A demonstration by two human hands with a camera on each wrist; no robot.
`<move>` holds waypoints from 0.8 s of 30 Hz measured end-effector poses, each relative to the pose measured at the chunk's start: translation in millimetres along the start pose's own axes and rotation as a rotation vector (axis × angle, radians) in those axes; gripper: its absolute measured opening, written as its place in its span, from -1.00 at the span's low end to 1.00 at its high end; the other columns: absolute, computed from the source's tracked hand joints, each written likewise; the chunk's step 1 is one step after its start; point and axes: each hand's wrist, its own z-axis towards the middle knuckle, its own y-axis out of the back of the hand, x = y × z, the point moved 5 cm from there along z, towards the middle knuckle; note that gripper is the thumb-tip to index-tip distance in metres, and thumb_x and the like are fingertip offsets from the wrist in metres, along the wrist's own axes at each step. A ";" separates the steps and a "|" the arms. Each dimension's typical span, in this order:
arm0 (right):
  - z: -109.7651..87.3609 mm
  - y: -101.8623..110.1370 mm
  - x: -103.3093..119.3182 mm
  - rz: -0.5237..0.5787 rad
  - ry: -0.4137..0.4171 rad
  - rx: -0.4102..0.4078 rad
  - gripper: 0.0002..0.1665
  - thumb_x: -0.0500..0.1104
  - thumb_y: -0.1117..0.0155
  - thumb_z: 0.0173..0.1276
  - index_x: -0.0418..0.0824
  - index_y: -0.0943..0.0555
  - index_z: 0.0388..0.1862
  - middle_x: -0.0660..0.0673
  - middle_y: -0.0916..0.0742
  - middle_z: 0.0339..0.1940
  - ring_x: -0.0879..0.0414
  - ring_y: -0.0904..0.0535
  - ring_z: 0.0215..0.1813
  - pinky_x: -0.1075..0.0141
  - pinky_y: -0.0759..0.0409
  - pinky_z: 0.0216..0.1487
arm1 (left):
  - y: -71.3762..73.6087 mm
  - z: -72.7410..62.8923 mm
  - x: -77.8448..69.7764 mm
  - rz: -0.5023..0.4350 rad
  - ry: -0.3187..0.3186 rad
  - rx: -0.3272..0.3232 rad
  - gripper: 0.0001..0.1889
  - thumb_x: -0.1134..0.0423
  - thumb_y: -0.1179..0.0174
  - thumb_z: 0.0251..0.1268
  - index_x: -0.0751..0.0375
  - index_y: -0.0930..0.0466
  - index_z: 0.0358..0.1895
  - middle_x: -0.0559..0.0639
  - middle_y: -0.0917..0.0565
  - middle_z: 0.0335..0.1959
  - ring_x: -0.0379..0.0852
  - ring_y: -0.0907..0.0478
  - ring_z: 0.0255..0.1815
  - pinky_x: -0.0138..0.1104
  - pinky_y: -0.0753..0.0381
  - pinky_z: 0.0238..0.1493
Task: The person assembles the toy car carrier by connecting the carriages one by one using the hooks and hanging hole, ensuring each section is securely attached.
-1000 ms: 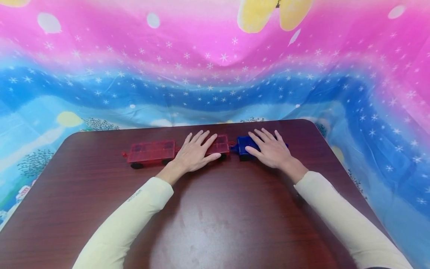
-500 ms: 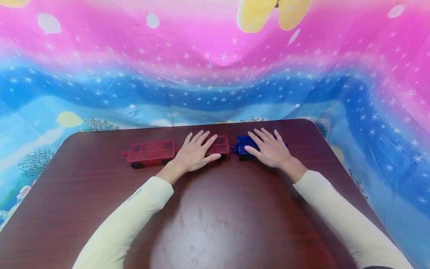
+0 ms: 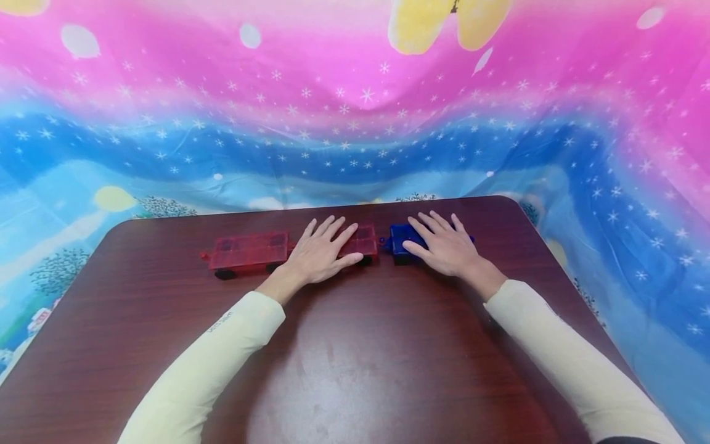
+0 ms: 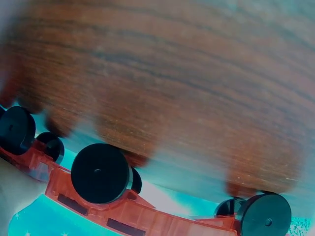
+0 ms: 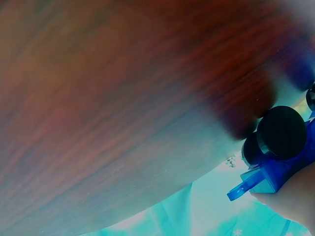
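In the head view, my left hand (image 3: 320, 251) lies with spread fingers over a translucent red toy car base (image 3: 366, 237), hiding much of it. Left of that hand is another red toy car base (image 3: 249, 250) with black wheels; the joint between the two reds is partly covered. My right hand (image 3: 444, 248) rests, fingers spread, on a blue toy car base (image 3: 400, 240), covering its right part. A blue coupling (image 3: 383, 242) reaches the red base's right end; whether they are hooked cannot be told. Black wheels (image 4: 99, 173) show in the left wrist view, and a blue end loop (image 5: 241, 191) in the right.
The cars stand in a row near the far edge of a dark brown wooden table (image 3: 355, 345). Behind it hangs a pink and blue patterned cloth (image 3: 333, 123), which also drapes down both sides.
Both hands have stayed in place. At the joint between red and blue, the red loop visible a second ago no longer stands out; a blue knob shows there.
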 end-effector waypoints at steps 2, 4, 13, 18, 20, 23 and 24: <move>-0.4 0.3 0.0 0.002 0.000 0.003 0.00 0.54 0.40 0.50 0.00 -0.01 0.70 -0.20 -0.12 0.67 -0.18 0.16 0.67 -0.22 0.41 0.54 | -0.6 0.7 -0.8 0.011 0.006 0.014 -0.15 -0.48 0.33 0.47 -0.12 0.03 0.67 0.09 -0.07 0.64 0.14 0.09 0.65 0.12 0.19 0.56; -1.2 0.2 0.4 0.004 -0.003 0.007 0.00 0.54 0.39 0.50 0.01 -0.01 0.70 -0.20 -0.12 0.68 -0.18 0.16 0.67 -0.22 0.41 0.54 | -1.1 1.3 -1.6 0.013 0.007 0.020 -0.16 -0.48 0.33 0.47 -0.12 0.02 0.67 0.09 -0.08 0.64 0.14 0.09 0.65 0.12 0.20 0.57; -1.2 0.1 2.5 -0.005 0.001 0.010 0.01 0.55 0.38 0.48 0.01 -0.01 0.70 -0.19 -0.13 0.67 -0.18 0.15 0.67 -0.24 0.38 0.54 | -0.1 1.7 -1.1 -0.029 0.032 0.027 -0.16 -0.48 0.34 0.47 -0.12 -0.04 0.65 0.07 -0.13 0.62 0.13 0.07 0.65 0.13 0.18 0.56; 0.6 -0.8 3.5 -0.004 0.005 0.008 0.02 0.57 0.40 0.47 0.02 -0.01 0.70 -0.18 -0.14 0.67 -0.17 0.15 0.67 -0.24 0.39 0.54 | 0.5 0.3 -0.7 -0.037 0.035 0.015 -0.16 -0.48 0.33 0.47 -0.10 -0.06 0.65 0.08 -0.15 0.62 0.14 0.05 0.64 0.14 0.16 0.56; 0.5 -1.1 3.4 -0.002 0.003 0.009 0.02 0.57 0.40 0.47 0.02 -0.01 0.70 -0.19 -0.14 0.67 -0.17 0.15 0.67 -0.24 0.39 0.54 | 0.7 0.0 -0.5 -0.047 0.034 0.011 -0.16 -0.47 0.32 0.47 -0.10 -0.06 0.65 0.09 -0.15 0.62 0.14 0.05 0.64 0.14 0.15 0.56; 0.8 -0.5 4.0 0.003 0.004 0.001 0.02 0.56 0.41 0.48 0.00 -0.02 0.70 -0.20 -0.14 0.67 -0.18 0.14 0.67 -0.24 0.38 0.54 | 1.8 -0.7 -0.1 -0.056 0.039 0.006 -0.17 -0.47 0.31 0.47 -0.10 -0.06 0.65 0.09 -0.15 0.62 0.14 0.05 0.64 0.13 0.16 0.56; 1.0 0.2 4.3 0.001 0.005 -0.004 0.02 0.56 0.42 0.48 0.00 -0.02 0.70 -0.20 -0.14 0.67 -0.17 0.14 0.67 -0.24 0.37 0.54 | 2.3 -1.0 0.3 -0.060 0.041 0.003 -0.17 -0.46 0.30 0.48 -0.10 -0.06 0.65 0.09 -0.15 0.61 0.14 0.05 0.64 0.13 0.17 0.56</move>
